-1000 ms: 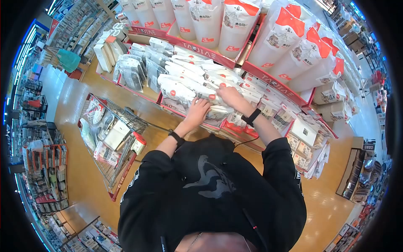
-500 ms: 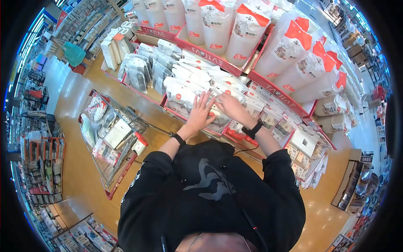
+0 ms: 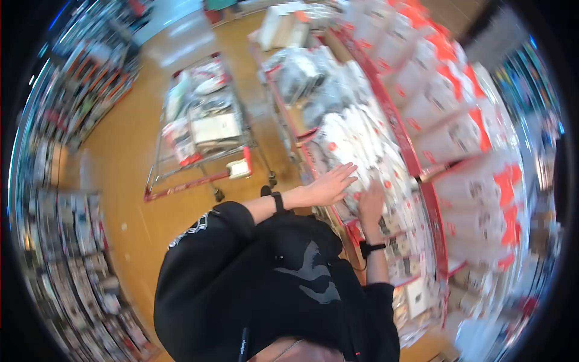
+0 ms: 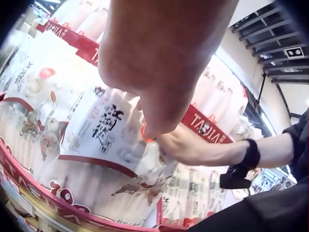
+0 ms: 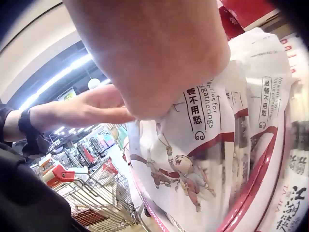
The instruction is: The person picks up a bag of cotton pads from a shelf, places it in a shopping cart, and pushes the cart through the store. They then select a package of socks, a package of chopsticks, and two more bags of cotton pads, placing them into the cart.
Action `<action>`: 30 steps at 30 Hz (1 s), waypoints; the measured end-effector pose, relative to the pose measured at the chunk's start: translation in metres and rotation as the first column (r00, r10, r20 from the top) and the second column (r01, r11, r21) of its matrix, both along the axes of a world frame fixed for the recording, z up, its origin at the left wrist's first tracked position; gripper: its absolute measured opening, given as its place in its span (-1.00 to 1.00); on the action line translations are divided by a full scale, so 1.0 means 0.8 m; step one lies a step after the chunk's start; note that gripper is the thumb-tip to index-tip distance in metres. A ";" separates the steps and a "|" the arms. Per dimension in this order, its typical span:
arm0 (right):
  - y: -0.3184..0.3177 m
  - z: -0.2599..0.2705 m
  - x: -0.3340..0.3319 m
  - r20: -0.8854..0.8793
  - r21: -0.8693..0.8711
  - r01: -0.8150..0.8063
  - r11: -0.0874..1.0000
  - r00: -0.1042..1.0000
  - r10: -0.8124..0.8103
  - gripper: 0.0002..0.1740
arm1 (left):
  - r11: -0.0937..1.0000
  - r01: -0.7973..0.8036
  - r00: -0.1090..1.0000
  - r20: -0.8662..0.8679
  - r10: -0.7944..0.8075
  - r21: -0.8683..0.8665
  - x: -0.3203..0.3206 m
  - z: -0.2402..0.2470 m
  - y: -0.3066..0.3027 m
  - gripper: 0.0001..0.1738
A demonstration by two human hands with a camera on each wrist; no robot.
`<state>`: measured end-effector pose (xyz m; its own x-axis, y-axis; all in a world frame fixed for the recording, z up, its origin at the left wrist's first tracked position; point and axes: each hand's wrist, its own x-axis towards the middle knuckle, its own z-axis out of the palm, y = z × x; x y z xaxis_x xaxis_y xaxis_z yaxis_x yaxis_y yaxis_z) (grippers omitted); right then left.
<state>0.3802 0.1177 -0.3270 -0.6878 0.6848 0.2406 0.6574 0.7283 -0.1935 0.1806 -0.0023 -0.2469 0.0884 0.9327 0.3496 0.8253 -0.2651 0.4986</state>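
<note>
My left hand [image 3: 330,186] lies flat with spread, straight fingers on a pile of white snack packets [image 3: 362,145] in a red-edged display tray [image 3: 429,199]. Just to its right, my right hand [image 3: 371,204] rests on the same pile. The head view is blurred. In the left wrist view the left hand [image 4: 159,53] hovers over a packet printed with cartoon figures [image 4: 106,130], and the right hand [image 4: 186,145] touches that packet's edge. The right wrist view shows my right hand [image 5: 154,53] over a packet [image 5: 193,159], with the left hand [image 5: 96,108] stretched out beside it.
A wire shopping cart [image 3: 205,127] loaded with goods stands on the orange floor to my left. Tall white bags with orange tops [image 3: 458,120] fill the shelf behind the tray. Stocked shelves [image 3: 66,241] line the far left aisle.
The head view has swung round sharply and blurred, so shelf and cart now sit rotated. Both hands stay on the packets; the left hand's fingers have spread out straight.
</note>
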 end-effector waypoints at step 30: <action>-0.212 0.058 -0.159 -0.166 -0.201 0.217 0.955 0.954 -0.251 -0.47 | 0.260 -0.677 -0.154 0.479 0.864 -0.688 -0.653 -0.323 -0.394 0.00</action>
